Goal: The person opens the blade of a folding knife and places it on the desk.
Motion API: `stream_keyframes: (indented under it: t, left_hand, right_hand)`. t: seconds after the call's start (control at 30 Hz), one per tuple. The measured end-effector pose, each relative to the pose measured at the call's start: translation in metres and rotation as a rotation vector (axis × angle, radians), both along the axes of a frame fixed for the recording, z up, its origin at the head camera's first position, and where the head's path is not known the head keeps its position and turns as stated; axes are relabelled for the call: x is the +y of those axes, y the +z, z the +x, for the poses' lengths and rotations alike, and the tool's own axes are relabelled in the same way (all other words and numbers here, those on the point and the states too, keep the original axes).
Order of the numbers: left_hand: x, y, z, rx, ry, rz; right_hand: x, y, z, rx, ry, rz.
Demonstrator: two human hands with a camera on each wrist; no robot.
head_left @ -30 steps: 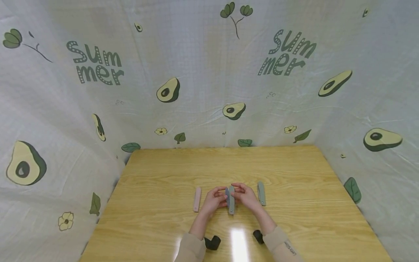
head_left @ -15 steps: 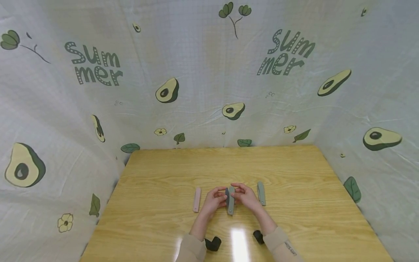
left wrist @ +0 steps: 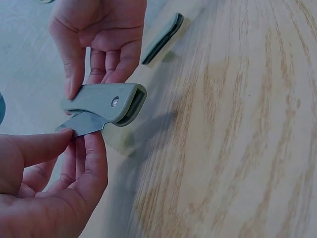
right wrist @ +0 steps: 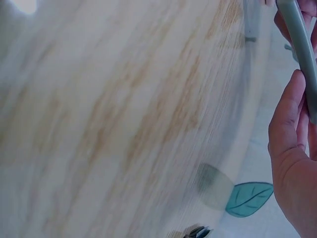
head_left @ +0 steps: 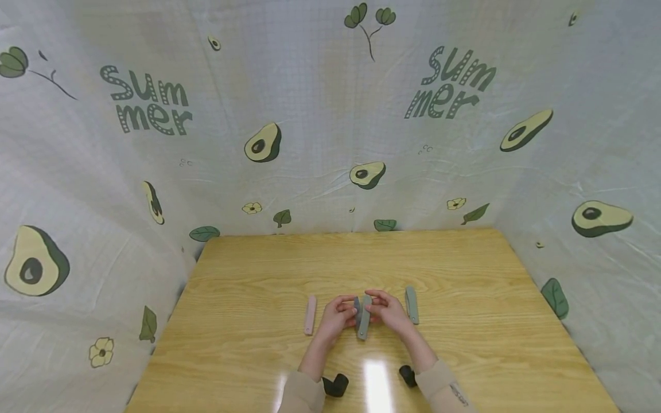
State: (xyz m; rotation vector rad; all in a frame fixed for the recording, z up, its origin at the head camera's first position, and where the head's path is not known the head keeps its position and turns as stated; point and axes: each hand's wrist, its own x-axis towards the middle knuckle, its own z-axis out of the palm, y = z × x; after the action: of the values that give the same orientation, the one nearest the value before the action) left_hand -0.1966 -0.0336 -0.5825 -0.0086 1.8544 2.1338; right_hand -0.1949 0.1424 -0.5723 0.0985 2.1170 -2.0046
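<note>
A folding knife with a grey-green handle [left wrist: 101, 96] is held up between both hands over the table. Its metal blade [left wrist: 89, 123] stands partly swung out of the handle. My left hand [head_left: 337, 316] pinches that blade between thumb and fingers. Thumb and fingers of my right hand [head_left: 391, 313] grip the handle, whose riveted end points toward me in the head view. To the right of the hands lies a second grey-green folding knife [head_left: 412, 305], with its slot showing in the left wrist view. On the left, a slim pink handle [head_left: 310, 315] with a rivet lies on the table.
The wood-grain table [head_left: 248, 350] is bordered at the back and sides by a printed curtain [head_left: 310, 103]. Black wrist-camera mounts [head_left: 336, 385] show at the forearms. A bright reflection falls on the tabletop between the arms.
The knife handle has tilted a little, its riveted end shifting slightly left and its other end slightly right. Both hands keep their grip in almost the same place.
</note>
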Motion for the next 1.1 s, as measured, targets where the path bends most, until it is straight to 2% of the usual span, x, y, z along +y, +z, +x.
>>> stream_keyframes:
  t: [0.23,0.47,0.83,0.9,0.97,1.07,1.1]
  left_hand:
    - [-0.007,0.001,0.0,0.022,0.001,-0.022]
    - [-0.011,0.001,-0.002,0.03,-0.003,0.0]
    - [-0.011,0.003,-0.003,0.029,0.058,0.014]
    - [-0.011,0.011,0.0,0.029,0.065,0.015]
    - [-0.011,0.014,0.0,0.022,0.075,0.026]
    - [-0.011,0.015,0.001,0.012,0.091,0.037]
    - [-0.011,0.011,-0.001,0.014,0.099,0.039]
  right_hand:
    - [0.002,0.0,-0.001,0.001,0.005,-0.009]
    - [0.003,0.002,0.0,-0.004,-0.01,-0.033]
    - [0.011,0.003,0.0,0.002,-0.04,-0.059]
    - [0.012,0.008,0.002,-0.007,-0.037,-0.061]
    - [0.013,0.01,0.002,-0.01,-0.036,-0.062]
    - [0.014,0.011,0.002,-0.006,-0.038,-0.062]
    - [0.014,0.01,0.003,0.0,-0.044,-0.062]
